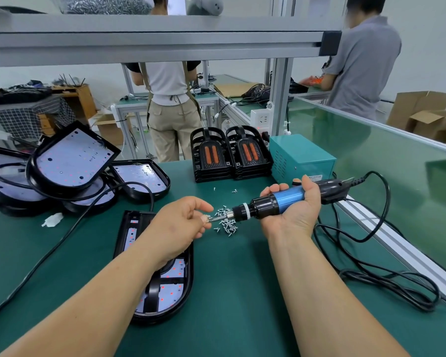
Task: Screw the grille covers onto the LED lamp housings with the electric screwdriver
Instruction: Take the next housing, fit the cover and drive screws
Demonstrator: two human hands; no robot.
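Observation:
My right hand point(298, 207) grips the electric screwdriver point(273, 203), a black and blue tool held level with its bit pointing left. My left hand point(180, 222) pinches a small screw at the bit's tip. Below the tip lies a pile of loose screws point(228, 224) on the green mat. A black LED lamp housing point(165, 282) with a grille cover on its white LED board lies under my left forearm. Two stacks of black grille covers point(231, 155) with orange strips stand behind.
Several more lamp housings point(72, 163) lie heaped at the left, with black cables. A teal power box point(301, 157) stands at the back right, and the screwdriver's cord point(386, 276) loops along the right edge. A white connector point(52, 219) lies on the mat. Two persons stand beyond the bench.

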